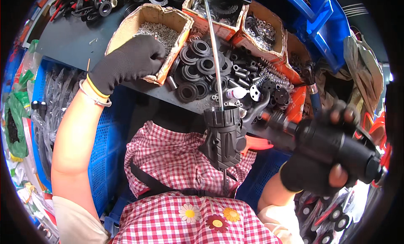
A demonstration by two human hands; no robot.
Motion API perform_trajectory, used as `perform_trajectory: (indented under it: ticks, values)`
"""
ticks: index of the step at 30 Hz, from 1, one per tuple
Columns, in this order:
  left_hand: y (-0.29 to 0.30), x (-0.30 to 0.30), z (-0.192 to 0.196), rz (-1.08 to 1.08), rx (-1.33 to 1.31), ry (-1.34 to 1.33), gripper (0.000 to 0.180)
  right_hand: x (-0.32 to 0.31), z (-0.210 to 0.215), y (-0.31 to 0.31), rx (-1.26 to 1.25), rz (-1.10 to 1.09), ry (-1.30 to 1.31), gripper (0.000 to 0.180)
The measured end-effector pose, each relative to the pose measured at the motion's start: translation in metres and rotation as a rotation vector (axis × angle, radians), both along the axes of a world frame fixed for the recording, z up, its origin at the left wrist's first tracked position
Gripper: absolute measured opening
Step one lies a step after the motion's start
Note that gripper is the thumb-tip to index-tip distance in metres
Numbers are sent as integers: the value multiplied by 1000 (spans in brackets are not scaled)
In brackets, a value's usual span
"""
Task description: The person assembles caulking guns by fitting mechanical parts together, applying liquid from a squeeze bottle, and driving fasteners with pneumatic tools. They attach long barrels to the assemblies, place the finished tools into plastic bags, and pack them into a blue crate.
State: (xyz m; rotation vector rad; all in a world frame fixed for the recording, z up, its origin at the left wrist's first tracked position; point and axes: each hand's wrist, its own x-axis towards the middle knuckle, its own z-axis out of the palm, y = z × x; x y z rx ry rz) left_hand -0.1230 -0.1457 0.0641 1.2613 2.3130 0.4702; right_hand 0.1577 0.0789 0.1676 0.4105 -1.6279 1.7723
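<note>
My left hand (130, 61), in a black knitted glove, is over the near left edge of a cardboard box (115, 35) of small metal screws (162, 33). Its fingers are curled closed, and whatever they hold is hidden. On the right, my right hand (305, 174), in a black glove with bare fingertips, grips a black power screwdriver (336, 145), slightly blurred. Between my hands, a black plastic tool head (224, 136) with a red-orange lever (257, 143) stands upright in front of me. A long thin metal rod (213, 50) rises from its top.
Black rings (206, 65), metal sleeves, springs (269, 71) and a small white bottle (237, 92) lie on the dark bench. More cardboard boxes (263, 31) of small parts stand behind them. Blue crates (107, 139) flank me, and blue bins (324, 33) stand at the far right.
</note>
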Motion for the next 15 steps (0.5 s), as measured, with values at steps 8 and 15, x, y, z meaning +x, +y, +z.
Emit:
perform_trajectory:
  ticks: [8, 15]
  values:
    - [-12, 31, -18, 348, 764, 284, 9, 37, -7, -61, -181, -279, -187, 97]
    - [-20, 177, -13, 41, 775, -1052, 11, 34, -12, -81, -281, -94, 19, 72]
